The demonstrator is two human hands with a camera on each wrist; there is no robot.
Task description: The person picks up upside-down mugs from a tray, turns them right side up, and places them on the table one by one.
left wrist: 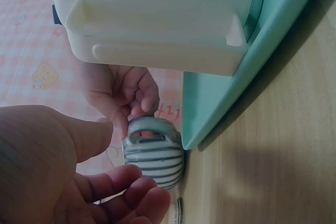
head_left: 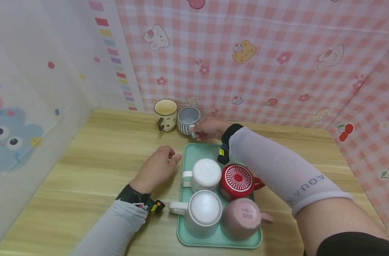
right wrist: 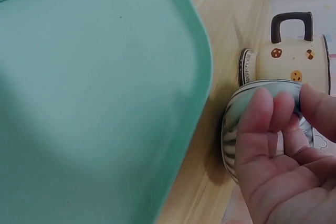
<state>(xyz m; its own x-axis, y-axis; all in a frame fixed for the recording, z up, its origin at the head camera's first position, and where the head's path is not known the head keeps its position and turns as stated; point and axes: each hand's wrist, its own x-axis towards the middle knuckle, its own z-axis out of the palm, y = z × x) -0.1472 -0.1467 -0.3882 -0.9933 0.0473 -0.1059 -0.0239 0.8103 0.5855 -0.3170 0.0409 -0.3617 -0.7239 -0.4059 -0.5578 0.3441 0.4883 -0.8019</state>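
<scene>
A grey-and-white striped mug [head_left: 184, 127] stands upright at the back of the table, just beyond the green tray [head_left: 194, 151]. My right hand [head_left: 211, 128] holds it by the handle; in the right wrist view the curled fingers [right wrist: 257, 121] cover much of the mug's side. Left of the tray, my left hand [head_left: 156, 169] is relaxed with nothing in it, fingers loosely bent. A cream mug [head_left: 169, 121] with a brown handle and small brown spots stands upright close to the striped one.
Upside down on the tray are a white mug [head_left: 207, 176], a second white mug [head_left: 203, 220], a red mug [head_left: 237, 179] and a pink mug [head_left: 243, 218]. Several handles overhang the tray's sides. A pink checked cloth [head_left: 271, 81] hangs behind the table.
</scene>
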